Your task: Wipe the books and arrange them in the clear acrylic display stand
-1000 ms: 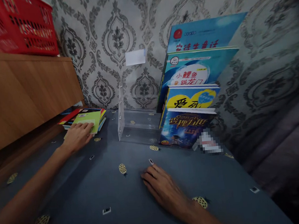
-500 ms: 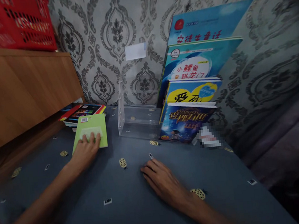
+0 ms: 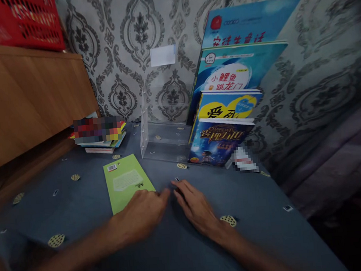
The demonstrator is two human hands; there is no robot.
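A light-green book (image 3: 125,179) lies back cover up on the blue patterned tablecloth, tilted slightly. Its lower right part is covered by my left hand (image 3: 143,211), whose fingers are bent around that edge, the thumb side pointing right. Just to the right, my right hand (image 3: 195,206) rests on the cloth with loosely stretched fingers and nothing in them. Beyond the hands stands a clear acrylic rack (image 3: 165,147); its right side bears upright books in tiers, the dark blue one (image 3: 218,142) in front.
A stack of books (image 3: 100,149) sits at the back left beside a wooden cabinet (image 3: 33,98). On the cabinet is a red basket (image 3: 35,21). A blurred white item (image 3: 245,161) lies right of the rack, and a patterned wall (image 3: 117,73) rises behind.
The green book has come off the stack area, moving right and toward me with my left hand, and has turned somewhat. My right hand has barely moved. The view has shifted slightly.
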